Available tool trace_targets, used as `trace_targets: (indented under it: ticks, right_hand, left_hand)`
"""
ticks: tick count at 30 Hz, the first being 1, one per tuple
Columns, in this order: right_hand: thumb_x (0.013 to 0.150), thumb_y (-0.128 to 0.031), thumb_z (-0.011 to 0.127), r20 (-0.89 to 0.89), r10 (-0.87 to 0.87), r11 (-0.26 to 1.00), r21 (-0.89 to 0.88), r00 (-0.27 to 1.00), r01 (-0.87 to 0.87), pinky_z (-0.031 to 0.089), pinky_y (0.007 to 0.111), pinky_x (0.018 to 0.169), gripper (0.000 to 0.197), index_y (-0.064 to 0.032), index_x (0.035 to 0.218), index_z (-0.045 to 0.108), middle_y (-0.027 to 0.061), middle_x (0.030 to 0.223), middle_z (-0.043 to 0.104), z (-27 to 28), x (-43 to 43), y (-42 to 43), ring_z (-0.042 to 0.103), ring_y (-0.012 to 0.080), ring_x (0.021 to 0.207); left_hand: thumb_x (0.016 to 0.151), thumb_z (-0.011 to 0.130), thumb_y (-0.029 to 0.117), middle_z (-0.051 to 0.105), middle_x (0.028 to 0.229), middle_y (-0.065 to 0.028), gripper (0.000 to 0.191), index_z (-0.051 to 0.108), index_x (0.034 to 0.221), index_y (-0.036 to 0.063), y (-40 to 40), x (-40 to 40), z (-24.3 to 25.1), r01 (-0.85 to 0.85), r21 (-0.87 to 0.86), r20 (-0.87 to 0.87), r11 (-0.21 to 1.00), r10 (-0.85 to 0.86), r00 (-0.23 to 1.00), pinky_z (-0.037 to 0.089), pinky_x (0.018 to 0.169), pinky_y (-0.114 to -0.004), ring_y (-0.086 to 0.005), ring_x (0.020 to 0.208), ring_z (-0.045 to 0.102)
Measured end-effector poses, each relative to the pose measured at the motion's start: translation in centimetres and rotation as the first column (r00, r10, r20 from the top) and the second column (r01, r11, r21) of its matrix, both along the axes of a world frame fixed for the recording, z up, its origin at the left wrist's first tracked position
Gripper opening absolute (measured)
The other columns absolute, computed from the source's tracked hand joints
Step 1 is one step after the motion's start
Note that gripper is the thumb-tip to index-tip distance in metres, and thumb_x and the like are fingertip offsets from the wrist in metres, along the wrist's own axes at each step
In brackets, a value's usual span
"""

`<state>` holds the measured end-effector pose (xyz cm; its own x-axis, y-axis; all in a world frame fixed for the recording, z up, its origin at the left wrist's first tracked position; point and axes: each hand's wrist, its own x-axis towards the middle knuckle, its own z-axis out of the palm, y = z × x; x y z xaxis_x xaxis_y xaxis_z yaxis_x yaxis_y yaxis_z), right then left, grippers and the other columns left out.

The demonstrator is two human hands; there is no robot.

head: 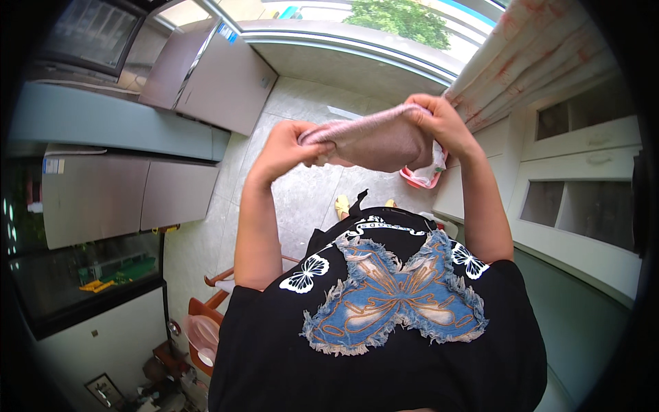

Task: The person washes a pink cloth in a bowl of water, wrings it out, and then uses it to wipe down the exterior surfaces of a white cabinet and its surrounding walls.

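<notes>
A pinkish-grey cloth item [383, 141] with a thicker pink edge is stretched between my two hands, out in front of my chest. My left hand [288, 147] grips one end of the edge, thumb on the near side. The other end is pinched in my right hand [435, 121]. The cloth sags between them; whether it is a garment or a towel I cannot tell. Below it, my black T-shirt [391, 381] bears a frayed denim butterfly patch [399, 304].
White cabinets [582, 159] line the right side under a patterned curtain [530, 62]. A pink basket [422, 180] with a white bag stands on the tiled floor. A refrigerator [221, 77] stands at the upper left. A wooden chair [201, 309] with a pink plastic basin [201, 335] is at the lower left.
</notes>
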<state>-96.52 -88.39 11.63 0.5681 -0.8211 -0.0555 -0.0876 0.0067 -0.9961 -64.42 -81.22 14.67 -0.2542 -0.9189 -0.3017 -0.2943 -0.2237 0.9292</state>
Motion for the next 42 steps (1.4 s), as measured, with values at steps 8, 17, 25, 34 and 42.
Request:
trace_targets:
  ticks: [8, 17, 25, 34, 42]
  right_hand:
    - [0.104, -0.050, 0.047, 0.461, -0.345, 0.786, 0.618, 0.818, -0.016, 0.052, 0.035, 0.098, 0.061, 0.0016, 0.137, 0.052, 0.0124, 0.128, 0.063, -3.1, -0.6, 1.3, 0.064, 0.0189, 0.113]
    - [0.101, -0.018, 0.058, 0.449, -0.393, 0.839, 0.532, 0.802, 0.114, 0.054, 0.034, 0.096, 0.040, 0.0030, 0.134, 0.052, 0.0121, 0.123, 0.064, -0.8, -2.1, 4.0, 0.066, 0.0201, 0.106]
    - [0.100, -0.023, 0.060, 0.301, -0.576, 0.779, 0.484, 0.760, 0.398, 0.053, 0.030, 0.091, 0.041, 0.0026, 0.131, 0.057, 0.0084, 0.117, 0.066, -3.9, -2.2, 6.6, 0.065, 0.0154, 0.102]
    - [0.106, -0.024, 0.048, 0.618, -0.779, 0.619, 0.734, 0.105, 0.278, 0.049, 0.036, 0.102, 0.028, -0.0105, 0.129, 0.057, 0.0091, 0.123, 0.065, -9.4, 2.2, 7.7, 0.063, 0.0193, 0.116]
    - [0.105, -0.029, 0.047, 0.586, -0.808, 0.498, 0.736, -0.064, 0.459, 0.045, 0.041, 0.109, 0.043, -0.0029, 0.139, 0.050, 0.0132, 0.135, 0.061, -8.4, 5.8, 9.9, 0.060, 0.0245, 0.124]
  left_hand:
    - [0.099, 0.064, 0.027, 0.069, 0.094, 0.0022, 0.030, 0.068, 0.115, 0.0020, -5.2, -1.4, -3.0, -0.091, -0.041, -0.444, 0.995, 0.063, 0.894, 0.046, 0.067, -0.017, -0.0021, 0.079, 0.059]
    - [0.093, 0.072, 0.034, 0.071, 0.115, -0.0116, 0.046, 0.064, 0.126, 0.0037, -8.5, -5.0, -8.6, 0.204, -0.373, 0.323, 0.905, -0.080, 0.943, 0.052, 0.089, -0.031, -0.0193, 0.105, 0.067]
    - [0.089, 0.075, 0.016, 0.074, 0.089, -0.0067, 0.014, 0.076, 0.093, 0.0028, -11.5, -15.6, -4.9, 0.394, -0.374, 0.102, 0.840, -0.385, 0.917, 0.053, 0.080, -0.030, -0.0163, 0.087, 0.068]
    - [0.077, 0.079, 0.001, 0.074, 0.090, -0.0070, 0.014, 0.077, 0.091, 0.0043, -13.3, -16.8, -7.1, 0.206, -0.891, -0.006, 0.404, -0.465, 0.885, 0.054, 0.073, -0.032, -0.0211, 0.080, 0.068]
    - [0.075, 0.079, 0.001, 0.072, 0.090, -0.0074, 0.016, 0.072, 0.090, 0.0016, -14.0, -14.5, -4.3, 0.258, -0.959, 0.103, 0.119, -0.700, 0.706, 0.055, 0.088, -0.039, -0.0245, 0.085, 0.069]
